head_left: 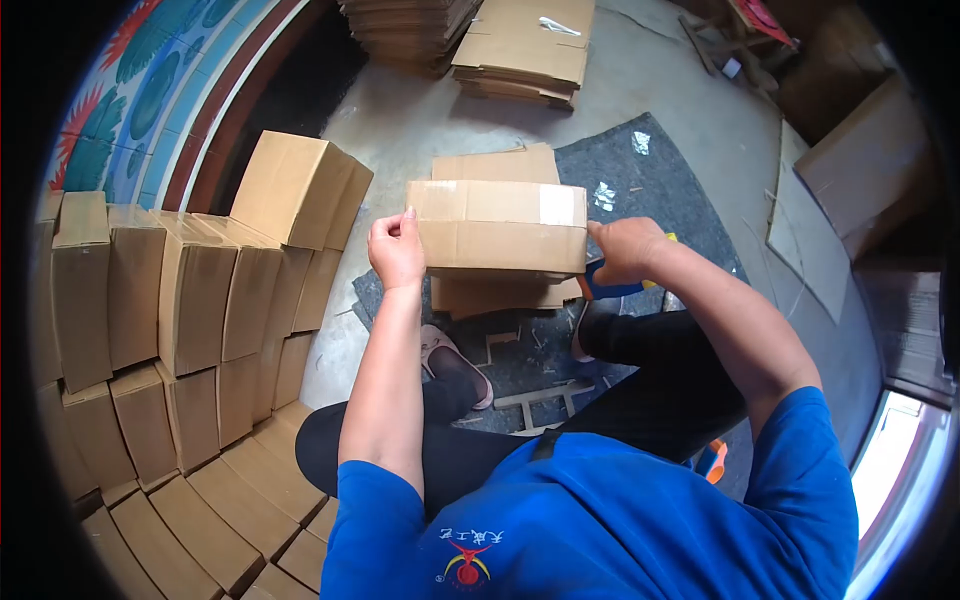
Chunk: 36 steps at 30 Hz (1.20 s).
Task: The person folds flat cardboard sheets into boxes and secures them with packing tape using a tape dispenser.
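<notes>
A closed cardboard box (490, 240) lies in front of me on flat cardboard pieces (495, 165) that stick out behind and below it. Clear tape runs along its top, with a shiny white patch near the right end. My left hand (397, 250) is closed on the left end, its thumb and fingers pinched at the edge. At the opposite end, my right hand (628, 250) grips the edge, its lower fingers partly hidden. Just beneath that hand is a blue and orange tool (612, 288) with a yellow part, which looks like a tape dispenser.
Stacked cardboard boxes (200, 290) fill my left side. Flattened cardboard (525, 45) is piled ahead. Foil-like scraps (604, 195) lie on the dark mat (680, 180). By my right hip is an orange-handled item (715, 462). Larger cartons (865, 165) stand at far right.
</notes>
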Each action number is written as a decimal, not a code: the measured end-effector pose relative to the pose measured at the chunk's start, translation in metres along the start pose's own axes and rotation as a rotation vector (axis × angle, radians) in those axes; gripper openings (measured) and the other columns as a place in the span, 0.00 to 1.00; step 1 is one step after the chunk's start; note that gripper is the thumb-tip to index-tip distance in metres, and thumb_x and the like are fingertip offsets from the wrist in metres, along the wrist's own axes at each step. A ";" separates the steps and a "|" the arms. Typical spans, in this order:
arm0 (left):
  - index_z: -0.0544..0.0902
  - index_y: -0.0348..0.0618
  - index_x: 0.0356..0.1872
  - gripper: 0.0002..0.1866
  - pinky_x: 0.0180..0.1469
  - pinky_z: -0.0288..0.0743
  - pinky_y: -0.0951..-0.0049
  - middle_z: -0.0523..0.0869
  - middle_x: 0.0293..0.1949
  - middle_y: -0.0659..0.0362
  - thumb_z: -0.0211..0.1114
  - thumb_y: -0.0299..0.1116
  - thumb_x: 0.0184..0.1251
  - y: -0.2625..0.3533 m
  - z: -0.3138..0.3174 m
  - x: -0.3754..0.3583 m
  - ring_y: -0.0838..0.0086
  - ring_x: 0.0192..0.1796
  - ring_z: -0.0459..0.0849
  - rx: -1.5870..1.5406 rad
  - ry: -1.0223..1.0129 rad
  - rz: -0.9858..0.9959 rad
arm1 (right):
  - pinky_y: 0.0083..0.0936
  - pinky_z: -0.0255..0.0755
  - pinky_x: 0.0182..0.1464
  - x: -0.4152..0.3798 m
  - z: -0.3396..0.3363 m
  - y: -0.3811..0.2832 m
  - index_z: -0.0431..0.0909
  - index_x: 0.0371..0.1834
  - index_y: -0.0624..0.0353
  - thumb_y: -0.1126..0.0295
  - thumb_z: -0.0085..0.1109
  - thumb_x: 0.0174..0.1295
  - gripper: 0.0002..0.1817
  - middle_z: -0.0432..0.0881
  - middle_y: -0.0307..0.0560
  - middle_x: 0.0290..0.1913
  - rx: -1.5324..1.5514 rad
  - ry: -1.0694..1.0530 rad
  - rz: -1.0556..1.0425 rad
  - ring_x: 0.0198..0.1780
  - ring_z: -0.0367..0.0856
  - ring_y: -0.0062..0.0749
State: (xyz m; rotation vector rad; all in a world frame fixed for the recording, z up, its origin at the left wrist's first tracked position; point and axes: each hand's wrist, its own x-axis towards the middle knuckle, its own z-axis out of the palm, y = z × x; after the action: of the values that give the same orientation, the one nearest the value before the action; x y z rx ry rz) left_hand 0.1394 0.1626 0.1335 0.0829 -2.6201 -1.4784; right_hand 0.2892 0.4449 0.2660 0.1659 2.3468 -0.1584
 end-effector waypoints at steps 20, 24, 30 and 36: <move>0.81 0.40 0.44 0.33 0.53 0.73 0.70 0.82 0.41 0.59 0.45 0.64 0.77 0.099 -0.020 -0.083 0.72 0.45 0.79 -0.821 -0.655 -0.580 | 0.27 0.77 0.49 -0.070 -0.057 0.003 0.83 0.49 0.65 0.53 0.69 0.56 0.26 0.85 0.47 0.38 0.664 0.380 -0.327 0.41 0.82 0.27; 0.78 0.40 0.56 0.33 0.62 0.71 0.68 0.83 0.52 0.57 0.41 0.61 0.79 0.102 -0.036 -0.088 0.72 0.54 0.80 -1.065 -0.925 -0.689 | 0.28 0.77 0.49 -0.061 -0.053 -0.019 0.83 0.51 0.65 0.53 0.69 0.54 0.28 0.85 0.46 0.38 0.646 0.276 -0.364 0.42 0.82 0.28; 0.81 0.39 0.50 0.33 0.57 0.73 0.69 0.84 0.44 0.57 0.45 0.63 0.77 0.085 -0.044 -0.088 0.72 0.48 0.81 -1.129 -0.946 -0.785 | 0.27 0.78 0.47 -0.041 -0.041 -0.013 0.84 0.50 0.64 0.53 0.68 0.56 0.26 0.85 0.47 0.36 0.721 0.243 -0.459 0.39 0.84 0.28; 0.79 0.39 0.54 0.24 0.58 0.76 0.61 0.85 0.50 0.53 0.49 0.50 0.78 0.067 -0.048 -0.065 0.65 0.53 0.83 -1.277 -0.934 -0.861 | 0.29 0.78 0.51 -0.017 -0.064 -0.041 0.84 0.49 0.64 0.53 0.67 0.57 0.26 0.87 0.51 0.40 0.638 0.235 -0.385 0.42 0.85 0.32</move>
State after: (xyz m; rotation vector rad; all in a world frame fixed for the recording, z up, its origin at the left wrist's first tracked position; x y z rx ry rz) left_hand 0.2120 0.1641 0.2089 0.5039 -1.3410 -3.8885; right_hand 0.2496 0.4143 0.3259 0.0375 2.4588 -1.1297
